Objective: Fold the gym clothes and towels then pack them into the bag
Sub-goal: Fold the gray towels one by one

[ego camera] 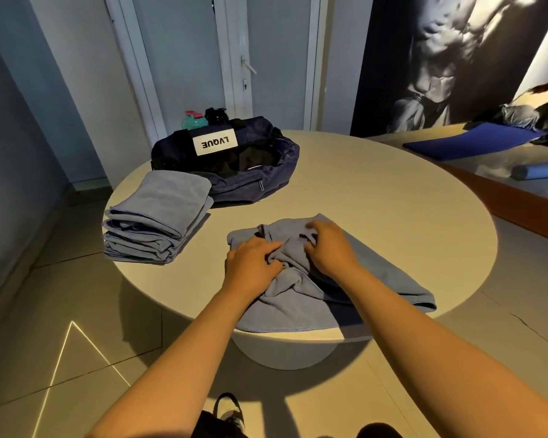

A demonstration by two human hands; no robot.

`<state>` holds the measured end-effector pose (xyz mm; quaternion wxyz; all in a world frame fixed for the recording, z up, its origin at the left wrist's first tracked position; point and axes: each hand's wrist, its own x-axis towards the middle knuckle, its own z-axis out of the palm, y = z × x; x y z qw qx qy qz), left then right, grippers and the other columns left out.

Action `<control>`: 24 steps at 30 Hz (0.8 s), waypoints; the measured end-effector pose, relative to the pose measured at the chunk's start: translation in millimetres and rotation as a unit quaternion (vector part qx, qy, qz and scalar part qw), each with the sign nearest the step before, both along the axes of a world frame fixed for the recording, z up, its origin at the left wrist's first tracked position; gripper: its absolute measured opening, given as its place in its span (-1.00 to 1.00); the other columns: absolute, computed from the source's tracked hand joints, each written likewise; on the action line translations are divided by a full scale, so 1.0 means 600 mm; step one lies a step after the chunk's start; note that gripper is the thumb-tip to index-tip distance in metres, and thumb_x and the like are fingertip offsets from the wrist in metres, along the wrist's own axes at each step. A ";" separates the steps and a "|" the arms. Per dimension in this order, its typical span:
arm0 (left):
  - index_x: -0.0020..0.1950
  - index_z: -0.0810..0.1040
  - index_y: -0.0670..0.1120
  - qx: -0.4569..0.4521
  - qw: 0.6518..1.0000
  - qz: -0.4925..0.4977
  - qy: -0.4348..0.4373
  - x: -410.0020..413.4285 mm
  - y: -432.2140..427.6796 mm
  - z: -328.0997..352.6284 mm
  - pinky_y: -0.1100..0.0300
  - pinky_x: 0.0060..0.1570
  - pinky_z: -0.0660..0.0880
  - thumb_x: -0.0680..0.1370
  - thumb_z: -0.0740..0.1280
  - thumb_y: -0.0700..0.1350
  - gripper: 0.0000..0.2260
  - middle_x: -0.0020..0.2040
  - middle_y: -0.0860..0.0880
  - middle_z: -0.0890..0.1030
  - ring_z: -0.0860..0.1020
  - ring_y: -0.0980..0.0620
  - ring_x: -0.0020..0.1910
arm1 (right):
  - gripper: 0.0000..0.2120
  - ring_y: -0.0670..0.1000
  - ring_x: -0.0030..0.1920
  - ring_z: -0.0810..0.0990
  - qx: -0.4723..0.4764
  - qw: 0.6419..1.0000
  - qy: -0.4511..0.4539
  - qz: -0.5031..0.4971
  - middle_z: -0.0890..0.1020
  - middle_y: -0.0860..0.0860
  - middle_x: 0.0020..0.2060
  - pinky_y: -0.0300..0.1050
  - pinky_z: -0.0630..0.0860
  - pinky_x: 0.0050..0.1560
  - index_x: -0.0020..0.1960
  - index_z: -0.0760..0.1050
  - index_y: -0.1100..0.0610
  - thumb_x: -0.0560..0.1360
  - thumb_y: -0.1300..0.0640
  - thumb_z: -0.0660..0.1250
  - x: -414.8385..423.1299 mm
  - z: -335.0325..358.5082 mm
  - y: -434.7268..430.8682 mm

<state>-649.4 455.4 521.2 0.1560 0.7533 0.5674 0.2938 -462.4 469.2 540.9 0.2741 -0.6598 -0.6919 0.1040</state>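
Clutching a crumpled blue-grey towel (291, 308) on the table (377, 191), left hand (250, 263) and right hand (329, 245) each keep a grip clamped on its folds; folded towels (159, 222) and duffel bag (234, 159) lie beyond.

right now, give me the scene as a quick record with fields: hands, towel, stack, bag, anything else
left hand: grips bunched cloth of the towel
right hand: grips the same towel, beside the left
towel: blue, crumpled, not yet folded, near edge hangs over the table rim
stack: folded blue towels, left side of the table, touching the bag
bag: dark blue, unzipped, far left of the table
table: round, pale
other: teal bottle and black bottle behind the bag
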 end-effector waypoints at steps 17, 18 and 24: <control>0.43 0.47 0.15 0.017 0.978 0.094 -0.185 0.000 0.057 0.035 0.10 0.05 0.46 0.66 0.18 -0.22 -0.60 0.20 0.02 0.36 0.52 0.01 0.00 | -0.47 0.20 0.59 -0.01 0.007 0.989 -0.058 -0.136 0.06 0.16 0.60 0.27 0.01 0.51 0.61 0.06 0.19 0.71 0.03 0.01 0.061 -0.002 0.052; 0.46 0.43 0.13 0.004 0.979 0.083 -0.189 0.001 0.057 0.027 0.11 0.10 0.44 0.66 0.20 -0.22 -0.59 0.25 0.02 0.36 0.51 -0.02 0.07 | -0.54 0.28 0.50 0.18 0.065 0.989 -0.055 -0.120 0.25 0.23 0.50 0.23 0.19 0.43 0.54 0.25 0.21 0.68 0.07 0.09 0.055 -0.003 0.045; 0.39 0.34 0.10 0.022 0.989 0.055 -0.137 -0.007 0.045 -0.001 -0.13 0.15 0.51 0.62 0.30 0.02 -0.66 0.41 0.01 0.28 0.50 -0.19 0.21 | -0.78 0.12 -0.32 0.51 0.082 0.993 -0.074 -0.027 0.58 0.07 -0.30 -0.05 0.29 -0.33 0.05 0.51 0.12 0.63 0.02 0.16 0.020 -0.011 -0.019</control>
